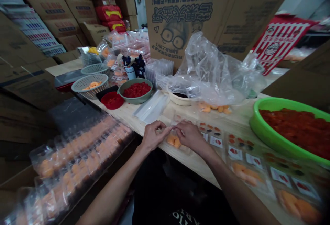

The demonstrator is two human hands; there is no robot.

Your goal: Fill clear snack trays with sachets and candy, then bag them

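Observation:
My left hand (155,135) and my right hand (190,135) meet over a clear plastic package (184,148) at the table's near edge. Both have thumb and fingers closed in a pinch at its upper part; my fingers hide the exact spot. Orange pieces (174,141) lie in the lower part of this package. To the right, a row of similar clear packages (247,173) holds orange pieces, small red and dark pieces, and white cards with red prints. Flat clear plastic sleeves (152,106) lie beyond my left hand.
A green basin (260,125) of red pieces stands right. Behind are a cream bowl (177,99), crumpled plastic bag (211,70) and large carton (180,29). Left are a green bowl (136,100), red bowl (112,104) and basket (90,92). Filled packages (82,163) stand in rows below left.

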